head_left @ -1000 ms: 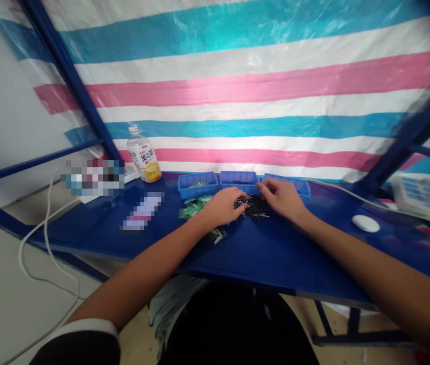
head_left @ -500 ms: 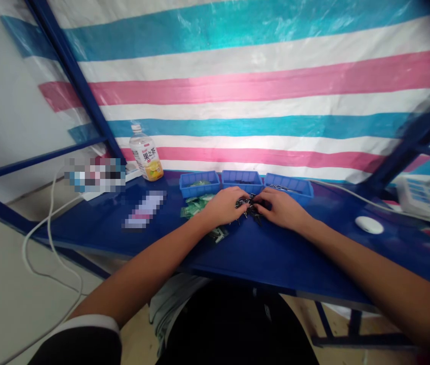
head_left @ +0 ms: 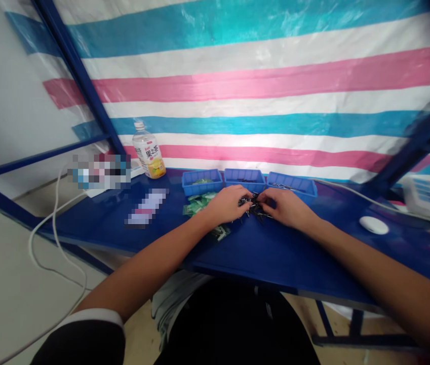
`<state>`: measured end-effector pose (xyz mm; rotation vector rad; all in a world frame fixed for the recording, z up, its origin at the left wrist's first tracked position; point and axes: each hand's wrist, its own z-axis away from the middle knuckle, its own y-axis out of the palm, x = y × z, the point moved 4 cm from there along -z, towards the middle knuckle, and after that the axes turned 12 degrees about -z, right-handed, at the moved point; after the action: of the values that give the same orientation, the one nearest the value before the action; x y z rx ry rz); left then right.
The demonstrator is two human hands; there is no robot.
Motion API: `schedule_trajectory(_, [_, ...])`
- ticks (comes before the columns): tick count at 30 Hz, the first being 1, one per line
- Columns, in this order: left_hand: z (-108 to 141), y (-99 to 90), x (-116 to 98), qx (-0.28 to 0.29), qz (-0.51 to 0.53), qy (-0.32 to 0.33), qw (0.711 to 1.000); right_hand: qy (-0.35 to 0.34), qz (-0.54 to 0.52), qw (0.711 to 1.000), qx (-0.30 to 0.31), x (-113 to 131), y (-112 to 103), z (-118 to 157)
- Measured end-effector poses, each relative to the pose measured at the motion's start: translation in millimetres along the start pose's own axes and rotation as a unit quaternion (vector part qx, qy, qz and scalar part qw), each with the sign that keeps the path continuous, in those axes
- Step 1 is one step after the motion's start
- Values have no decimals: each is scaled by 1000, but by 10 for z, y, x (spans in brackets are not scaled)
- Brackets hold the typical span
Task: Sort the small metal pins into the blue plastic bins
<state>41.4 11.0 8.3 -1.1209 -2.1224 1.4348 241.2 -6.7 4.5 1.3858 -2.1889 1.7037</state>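
My left hand (head_left: pixel 227 204) and my right hand (head_left: pixel 287 207) face each other over a pile of small, thin dark and silvery pieces (head_left: pixel 256 209) on the blue table (head_left: pixel 260 253). The left fingers curl into the pile's left side, thumb toward the middle. On the right side, thumb and fingers bend together at the pieces; what sits between the tips is too small to make out. Green see-through packets (head_left: pixel 198 204) lie left of my left hand. Another small packet with pale pieces (head_left: pixel 221 232) lies below my left wrist.
Behind the pile stand a left blue bin (head_left: pixel 202 189), a middle blue bin (head_left: pixel 233 179) and a right blue bin (head_left: pixel 309 190), with small pieces inside. A drink bottle (head_left: pixel 150 154) and a blurred phone-like object (head_left: pixel 147 208) are at left; a white oval object (head_left: pixel 374 225) lies at right.
The whole view has shifted slightly, so everything sits a little further right. Both hands stay at the pile; the right fingers have moved slightly among the pieces.
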Motion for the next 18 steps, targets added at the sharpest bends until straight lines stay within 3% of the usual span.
schedule_trajectory(5, [-1, -25, -12, -18, 27, -11, 999, 22, -55, 995, -74, 34, -56, 11])
schedule_trajectory(9, [-10, -42, -32, -17, 20, -11, 1000, 44, -161, 978, -124, 18, -52, 30])
schedule_trajectory(13, [-26, -52, -60, -28, 17, 3, 999, 63, -248, 959, -124, 17, 2, 42])
schedule_trajectory(18, [-33, -64, -76, -38, 29, 14, 999, 73, -265, 955, -109, 59, 36, 50])
